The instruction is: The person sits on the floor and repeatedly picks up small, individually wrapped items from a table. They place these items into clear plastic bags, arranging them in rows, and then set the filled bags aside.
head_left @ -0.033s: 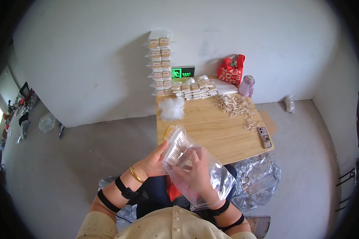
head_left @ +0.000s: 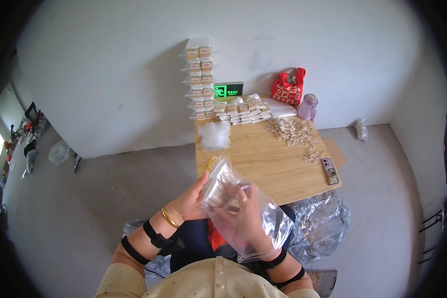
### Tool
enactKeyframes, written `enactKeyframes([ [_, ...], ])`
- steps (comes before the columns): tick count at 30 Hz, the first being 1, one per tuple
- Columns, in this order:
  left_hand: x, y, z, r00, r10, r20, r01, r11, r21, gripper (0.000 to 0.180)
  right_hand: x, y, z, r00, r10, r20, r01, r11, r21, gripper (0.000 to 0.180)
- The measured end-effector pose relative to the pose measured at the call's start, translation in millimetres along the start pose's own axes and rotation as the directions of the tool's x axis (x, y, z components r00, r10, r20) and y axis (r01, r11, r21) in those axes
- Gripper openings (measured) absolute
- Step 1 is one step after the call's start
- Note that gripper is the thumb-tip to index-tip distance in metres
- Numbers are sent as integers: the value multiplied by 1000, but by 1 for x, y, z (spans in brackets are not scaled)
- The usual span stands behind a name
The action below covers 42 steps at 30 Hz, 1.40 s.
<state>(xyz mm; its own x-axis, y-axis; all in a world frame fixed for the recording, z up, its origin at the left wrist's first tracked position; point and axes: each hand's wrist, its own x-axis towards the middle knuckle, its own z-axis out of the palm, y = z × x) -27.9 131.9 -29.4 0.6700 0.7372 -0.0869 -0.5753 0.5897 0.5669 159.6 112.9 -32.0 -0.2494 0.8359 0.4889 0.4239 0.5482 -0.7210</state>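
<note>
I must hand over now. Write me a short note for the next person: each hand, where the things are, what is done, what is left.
Left hand: holds the clear bag at its left side, over the lap.
Right hand: on the bag, fingers on the bundle of sticks inside.
Things: table ahead; loose sticks on its far right part; white fluff at far left; phone at right edge.
Done: packed bags stand in a stack and in rows by the wall.
Left: the bag looks not closed yet; many loose sticks remain.
</note>
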Motion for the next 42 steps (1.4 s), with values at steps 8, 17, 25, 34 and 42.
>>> enactKeyframes([
  [8,-8,14,-13,972,-82,-221,164,908,385,63,0,-1,7,997,-33,67,27,995,92,61],
  [17,-19,47,3,972,-161,-173,233,775,588,66,-1,10,24,998,-60,0,59,990,132,56],
  [25,-10,27,-7,978,-74,-196,165,848,504,58,-1,6,15,991,0,136,-7,999,52,52],
  [34,-21,2,-9,957,-23,-290,138,913,385,49,-12,18,11,972,-172,158,147,976,162,50],
  [42,-21,-5,3,963,40,-265,60,932,357,49,-13,19,8,994,-83,66,69,978,195,61],
])
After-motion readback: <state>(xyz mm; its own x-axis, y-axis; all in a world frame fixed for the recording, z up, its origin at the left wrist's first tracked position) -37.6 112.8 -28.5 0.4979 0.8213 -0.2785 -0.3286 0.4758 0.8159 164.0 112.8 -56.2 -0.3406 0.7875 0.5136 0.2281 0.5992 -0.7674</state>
